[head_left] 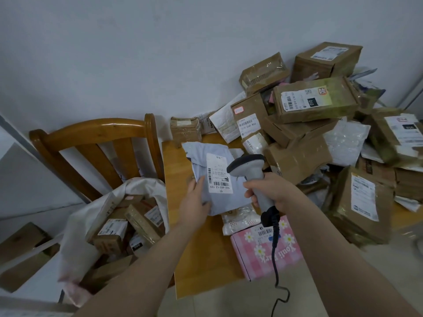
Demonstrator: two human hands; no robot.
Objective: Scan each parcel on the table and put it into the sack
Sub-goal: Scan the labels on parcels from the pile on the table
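Observation:
My left hand (194, 202) grips the lower left edge of a pale grey mailer bag (226, 200), holding it tilted above the wooden table (201, 259) with its white barcode label (218, 173) facing up. My right hand (272, 191) is closed around the handle of a grey barcode scanner (249, 165), whose dark head points at that label from the right. The white sack (77, 236) stands open to the left of the table on a chair, with several brown boxes inside it.
A tall heap of brown cardboard parcels (315, 99) and white mailers covers the table's right and back. A pink flowered box (267, 250) and a white padded bag (240, 219) lie under my hands. The wooden chair (96, 133) backs against the wall. The scanner cable (275, 271) hangs down.

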